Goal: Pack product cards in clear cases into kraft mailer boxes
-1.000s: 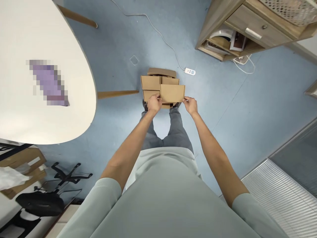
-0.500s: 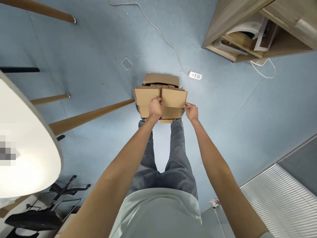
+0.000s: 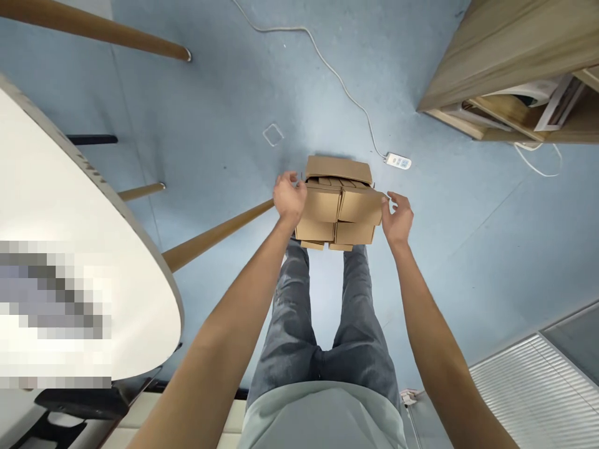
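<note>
Flanking cardboard boxes (image 3: 354, 233) stacked near the trouser legs (image 3: 294, 299), the left hand (image 3: 289, 201) was held with fingers parted; a grip by the right hand (image 3: 397, 218) could not be confirmed. Upper boxes (image 3: 361, 206) risked being toppled by uneven pushing.

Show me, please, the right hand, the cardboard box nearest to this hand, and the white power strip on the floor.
Right hand (image 3: 398, 219), head view: middle of the hand.
Cardboard box (image 3: 360, 206), head view: middle of its brown face.
White power strip (image 3: 398, 161), head view: middle of its socket side.
</note>
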A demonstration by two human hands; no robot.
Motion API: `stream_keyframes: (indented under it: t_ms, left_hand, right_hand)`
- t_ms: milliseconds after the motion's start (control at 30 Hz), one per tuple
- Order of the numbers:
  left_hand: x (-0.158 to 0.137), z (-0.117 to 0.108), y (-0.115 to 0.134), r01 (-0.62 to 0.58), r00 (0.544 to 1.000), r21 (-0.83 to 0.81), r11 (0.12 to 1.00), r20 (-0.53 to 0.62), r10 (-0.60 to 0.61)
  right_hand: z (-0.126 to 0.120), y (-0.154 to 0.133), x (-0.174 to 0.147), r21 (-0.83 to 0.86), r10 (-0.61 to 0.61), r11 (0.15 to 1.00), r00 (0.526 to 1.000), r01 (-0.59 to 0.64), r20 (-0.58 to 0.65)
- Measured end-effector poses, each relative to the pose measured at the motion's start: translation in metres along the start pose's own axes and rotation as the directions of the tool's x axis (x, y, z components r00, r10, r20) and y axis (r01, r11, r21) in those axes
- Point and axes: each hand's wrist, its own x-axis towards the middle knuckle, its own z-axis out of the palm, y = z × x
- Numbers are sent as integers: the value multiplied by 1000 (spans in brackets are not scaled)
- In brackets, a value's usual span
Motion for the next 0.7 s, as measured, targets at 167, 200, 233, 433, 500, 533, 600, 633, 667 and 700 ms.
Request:
stream_keyframes:
  t_ms: [167,200,233,433,500,533,600,633,667,700]
  left_hand:
    - [75,-7,-30,14,998,-69,998,-63,-18]
    - [90,-4,-36,22,998,-70,997,-59,-26]
    - [104,-1,-42,32,998,-56,998,-52,-34]
    - [192,30,-72,49,998,119,992,-43,-44]
    - [219,39,-81,45,999,149,988,-27,-41]
    - [232,43,-85,40,999,170,985,-16,-38]
    - [257,50,-95,14,1000,232,972,8,-16]
    - [269,54,-99,-5,1000,264,964,22,-1]
    - [280,57,-104,-28,999,290,957,40,17]
    - [290,61,-109,-50,998,305,951,56,34]
  right_hand:
    - [43,-60,58,50,-204,979,969,199,136]
    - [57,-69,70,70,-244,969,954,235,174]
    - [71,-77,81,94,-282,959,936,268,211]
    - [162,-81,146,234,-414,908,824,347,386]
    - [185,-70,170,257,-425,902,810,346,403]
    - [193,-63,182,267,-431,899,807,347,404]
    - [205,-46,203,282,-450,889,800,360,396]
    - [208,-36,211,285,-461,884,797,372,390]
    - [209,-26,217,282,-469,880,794,383,387]
    - [208,-17,221,276,-474,878,793,391,384]
